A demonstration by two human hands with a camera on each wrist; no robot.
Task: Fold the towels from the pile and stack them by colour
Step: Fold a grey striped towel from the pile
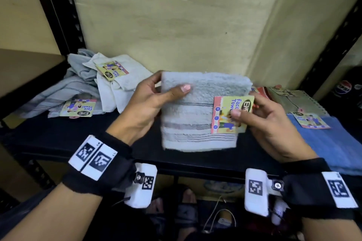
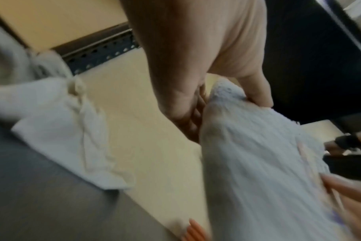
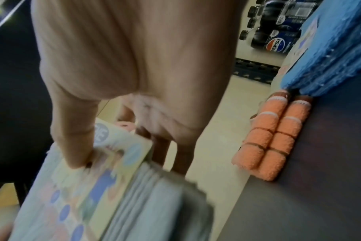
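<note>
I hold a folded pale grey towel (image 1: 197, 115) with dark stripes above the black shelf (image 1: 78, 139). My left hand (image 1: 156, 92) pinches its upper left corner, thumb on the front and fingers behind. My right hand (image 1: 252, 111) pinches the right edge over the towel's paper label (image 1: 229, 113). The left wrist view shows the thumb and fingers clamped on the towel (image 2: 258, 163). In the right wrist view the thumb presses the label (image 3: 105, 163) on the towel (image 3: 155, 203). An unfolded pile of grey and white towels (image 1: 94, 82) lies at the back left.
A folded blue towel (image 1: 331, 143) with a label lies on the right of the shelf, a greenish folded towel (image 1: 293, 100) behind it. An orange towel (image 3: 272, 138) shows in the right wrist view. A black rack post (image 1: 58, 10) stands left. Pepsi bottles (image 3: 278, 29) sit far right.
</note>
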